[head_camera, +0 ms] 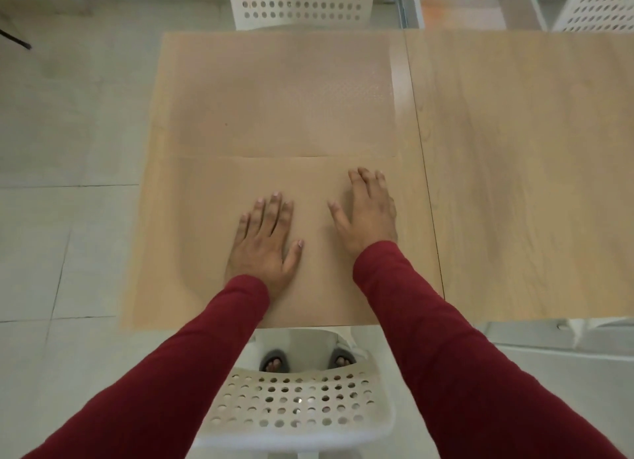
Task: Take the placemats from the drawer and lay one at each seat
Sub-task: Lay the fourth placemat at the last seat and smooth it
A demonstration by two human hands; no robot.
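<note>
Pale tiled floor (68, 142) all round, and a light wood-grain bench (514, 184) fills the middle. Both hands are down flat, fingers spread, gripping nothing: the left hand (266, 242) and right hand (368, 214) press palm-down on a near translucent, faintly textured rectangular placemat (206, 235). Just beyond the fingertips lies a second translucent placemat (281, 98), edge to edge with the first. A white perforated plastic chair (295, 407) sits below the wrists, another white perforated chair (302, 2) beyond the far mat.
</note>
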